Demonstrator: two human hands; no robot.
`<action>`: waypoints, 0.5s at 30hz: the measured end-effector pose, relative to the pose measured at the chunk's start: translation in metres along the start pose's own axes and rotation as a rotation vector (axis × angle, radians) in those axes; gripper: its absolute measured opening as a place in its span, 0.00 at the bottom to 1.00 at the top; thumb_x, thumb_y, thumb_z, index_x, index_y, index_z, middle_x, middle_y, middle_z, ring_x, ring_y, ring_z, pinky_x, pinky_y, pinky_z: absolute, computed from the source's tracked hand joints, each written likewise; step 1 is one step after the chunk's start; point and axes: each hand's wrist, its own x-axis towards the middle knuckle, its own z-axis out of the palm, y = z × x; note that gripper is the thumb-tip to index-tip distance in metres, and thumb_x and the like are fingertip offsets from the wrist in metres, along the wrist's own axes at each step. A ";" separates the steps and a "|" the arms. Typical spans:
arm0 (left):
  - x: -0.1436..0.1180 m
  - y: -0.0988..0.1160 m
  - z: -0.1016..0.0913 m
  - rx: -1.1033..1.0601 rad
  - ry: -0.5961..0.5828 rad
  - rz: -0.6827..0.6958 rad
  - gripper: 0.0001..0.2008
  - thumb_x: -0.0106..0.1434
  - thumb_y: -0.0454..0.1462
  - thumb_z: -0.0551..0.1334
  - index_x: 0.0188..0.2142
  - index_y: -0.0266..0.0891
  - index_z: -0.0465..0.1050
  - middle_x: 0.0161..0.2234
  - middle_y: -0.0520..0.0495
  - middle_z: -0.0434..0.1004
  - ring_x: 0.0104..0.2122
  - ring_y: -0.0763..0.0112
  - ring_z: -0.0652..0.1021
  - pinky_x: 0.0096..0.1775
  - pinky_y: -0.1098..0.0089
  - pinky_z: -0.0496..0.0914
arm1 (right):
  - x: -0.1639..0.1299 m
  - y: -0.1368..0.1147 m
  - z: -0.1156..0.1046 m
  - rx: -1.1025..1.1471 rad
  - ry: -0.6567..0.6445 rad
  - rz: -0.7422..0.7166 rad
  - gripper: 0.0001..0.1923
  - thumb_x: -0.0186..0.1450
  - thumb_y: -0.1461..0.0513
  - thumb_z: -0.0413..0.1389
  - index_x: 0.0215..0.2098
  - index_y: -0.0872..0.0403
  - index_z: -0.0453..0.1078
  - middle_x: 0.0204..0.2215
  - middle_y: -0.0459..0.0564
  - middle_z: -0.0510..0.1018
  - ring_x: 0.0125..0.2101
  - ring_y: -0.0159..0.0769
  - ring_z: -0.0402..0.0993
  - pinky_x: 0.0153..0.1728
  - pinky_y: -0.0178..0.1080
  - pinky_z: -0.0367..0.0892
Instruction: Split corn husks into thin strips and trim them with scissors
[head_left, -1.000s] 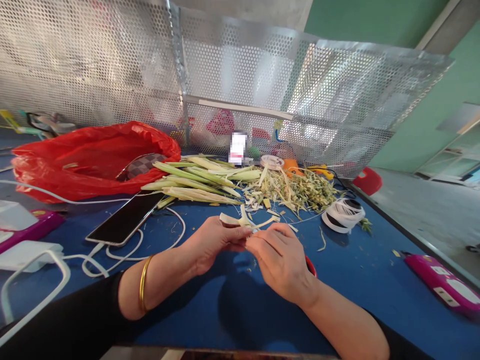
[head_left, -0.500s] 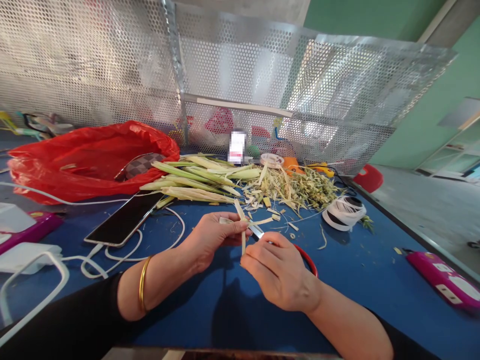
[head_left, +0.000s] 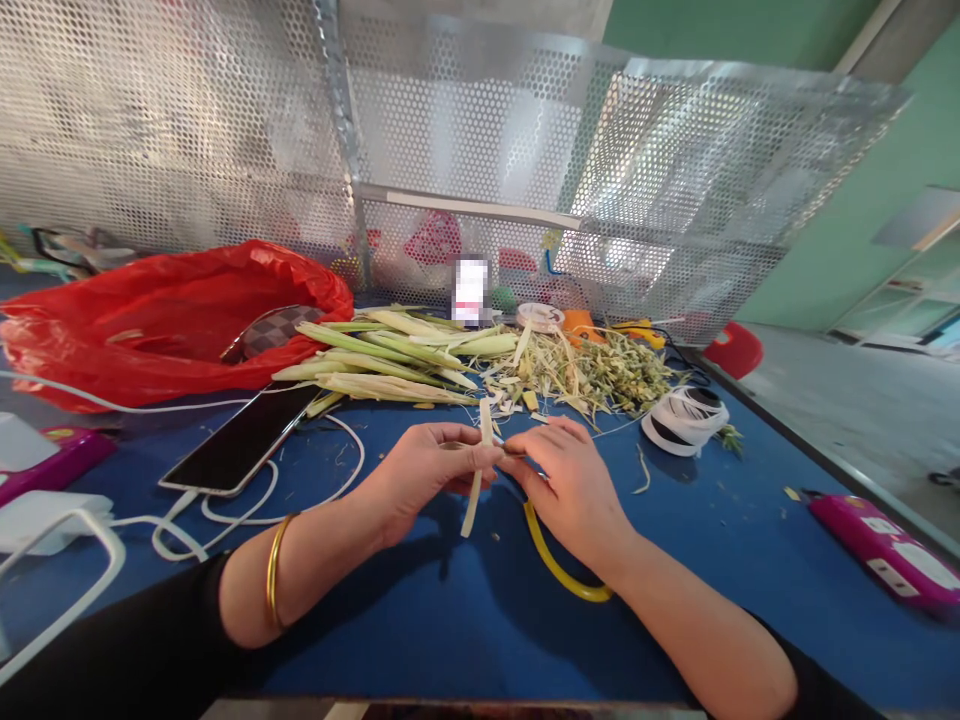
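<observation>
1. Now for the pale strip (head_left: 472,500): held up just over the blue table (head_left: 450,630), between the two hands, close in front of the body.
2. Pinched near its top half by the left hand (head_left: 427,472), thumb and fingers pressed tight on it.
3. Met from the other side by the right hand (head_left: 574,485), fingertips closed at the strip's edge, right beside the left thumb. Has a yellow loop (head_left: 559,568) hanging under its palm, maybe the handle of a tool. Cannot tell if a blade is there.
4. Could tear crooked or snap, probably, if pulled too hard or sideways, since so thin.
5. Could slip out and drop onto the table if the pinch goes loose. Could also poke a finger if something sharp hides between such close fingertips.
6. Long way of the strip: almost up and down in the picture, tipped a little. Top end points away, toward the green stalks (head_left: 390,360). Bottom end points back at the body and hangs free.
7. Farther out: a heap of scraps (head_left: 600,372) just beyond the right hand, a roll of white tape (head_left: 686,420) to the right, a phone (head_left: 240,440) on a white cable (head_left: 247,510) to the left, a red bag (head_left: 165,310) behind that.
</observation>
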 end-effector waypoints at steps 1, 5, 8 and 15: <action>0.000 -0.001 0.001 0.018 0.013 0.004 0.17 0.45 0.44 0.72 0.31 0.35 0.77 0.24 0.49 0.76 0.26 0.72 0.75 0.32 0.72 0.68 | 0.000 0.000 0.002 0.021 -0.043 0.000 0.07 0.67 0.62 0.51 0.32 0.53 0.69 0.26 0.45 0.75 0.30 0.33 0.70 0.47 0.43 0.57; 0.001 -0.002 0.003 0.030 0.043 0.006 0.15 0.42 0.42 0.73 0.27 0.35 0.77 0.22 0.51 0.74 0.23 0.75 0.73 0.31 0.73 0.68 | -0.001 -0.004 0.002 0.049 -0.038 0.010 0.12 0.67 0.64 0.51 0.25 0.53 0.67 0.21 0.43 0.72 0.25 0.30 0.67 0.44 0.40 0.57; 0.003 0.001 0.001 0.010 0.039 0.001 0.15 0.42 0.41 0.73 0.26 0.34 0.78 0.23 0.51 0.74 0.22 0.76 0.72 0.32 0.73 0.68 | 0.000 -0.007 -0.001 0.085 0.033 0.044 0.13 0.65 0.64 0.52 0.23 0.53 0.65 0.19 0.41 0.69 0.23 0.29 0.64 0.40 0.38 0.58; 0.001 0.005 -0.002 0.047 -0.017 -0.057 0.13 0.43 0.40 0.72 0.27 0.35 0.78 0.19 0.50 0.75 0.21 0.75 0.72 0.30 0.73 0.67 | 0.006 0.001 -0.010 0.489 -0.139 0.344 0.15 0.66 0.57 0.51 0.26 0.54 0.71 0.24 0.46 0.73 0.27 0.33 0.68 0.30 0.36 0.61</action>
